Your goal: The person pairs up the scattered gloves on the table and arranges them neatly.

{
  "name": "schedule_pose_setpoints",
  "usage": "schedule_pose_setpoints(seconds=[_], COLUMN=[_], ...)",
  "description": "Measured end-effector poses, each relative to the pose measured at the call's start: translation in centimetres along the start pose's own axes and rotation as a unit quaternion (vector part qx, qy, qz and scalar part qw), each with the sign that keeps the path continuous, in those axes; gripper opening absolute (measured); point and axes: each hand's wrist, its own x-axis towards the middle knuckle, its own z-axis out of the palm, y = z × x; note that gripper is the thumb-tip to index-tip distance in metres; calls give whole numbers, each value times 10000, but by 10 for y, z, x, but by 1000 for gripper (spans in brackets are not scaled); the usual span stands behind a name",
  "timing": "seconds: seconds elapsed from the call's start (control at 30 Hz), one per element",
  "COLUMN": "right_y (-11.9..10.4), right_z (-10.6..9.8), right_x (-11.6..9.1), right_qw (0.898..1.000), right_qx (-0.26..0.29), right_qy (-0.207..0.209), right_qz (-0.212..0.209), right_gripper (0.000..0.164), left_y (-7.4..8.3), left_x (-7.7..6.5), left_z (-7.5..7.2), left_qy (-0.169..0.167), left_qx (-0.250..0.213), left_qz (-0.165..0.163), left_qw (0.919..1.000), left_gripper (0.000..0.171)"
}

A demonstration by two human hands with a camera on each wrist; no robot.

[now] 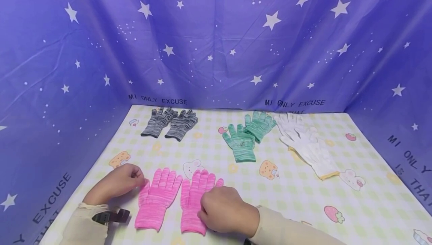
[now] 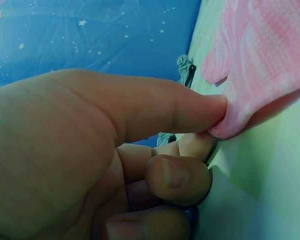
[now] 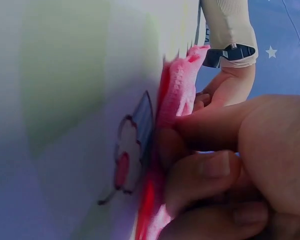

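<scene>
Two pink knit gloves lie flat side by side, fingers pointing away. My left hand [image 1: 123, 180] is at the outer side of the left pink glove [image 1: 155, 200]. In the left wrist view its thumb and forefinger pinch a pink fingertip [image 2: 227, 122] of that glove. Over the outer edge of the right pink glove [image 1: 192, 207] lies my right hand [image 1: 227, 209], covering part of the palm and cuff. The right wrist view has my right thumb and forefinger pinching the pink fabric [image 3: 177, 95] close to the tabletop.
A checked tablecloth [image 1: 209, 147] with cartoon prints covers the table. Grey-black gloves [image 1: 180, 125] lie at the back left. Green gloves [image 1: 241, 143] overlap right of centre, beside white gloves [image 1: 303, 143] with yellow cuffs. Purple starry curtains [image 1: 216, 50] enclose the back and sides.
</scene>
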Motion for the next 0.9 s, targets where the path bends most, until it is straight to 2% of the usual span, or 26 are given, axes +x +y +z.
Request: schedule_pose_setpoints(seconds=[0.27,0.53,0.77,0.9], right_y=[-1,1,13,19], right_z=[1,0,-12,-10], right_x=[-1,-3,-7,-7], right_qw=[9988,9998,9976,9956], right_qx=[-445,-145,290,370], right_qy=[-185,-115,-29,59], right_qz=[0,61,635,858], right_gripper=[40,41,48,48], left_y=[3,3,-4,-7], left_x=[-1,-2,-1,2], left_z=[-1,-2,-2,-7], left_qy=[-30,-49,-45,-52], left_qx=[-6,9,-98,-106], left_qz=[11,-34,-10,76], left_qw=[10000,10000,9999,9999], left_gripper=[21,21,25,25])
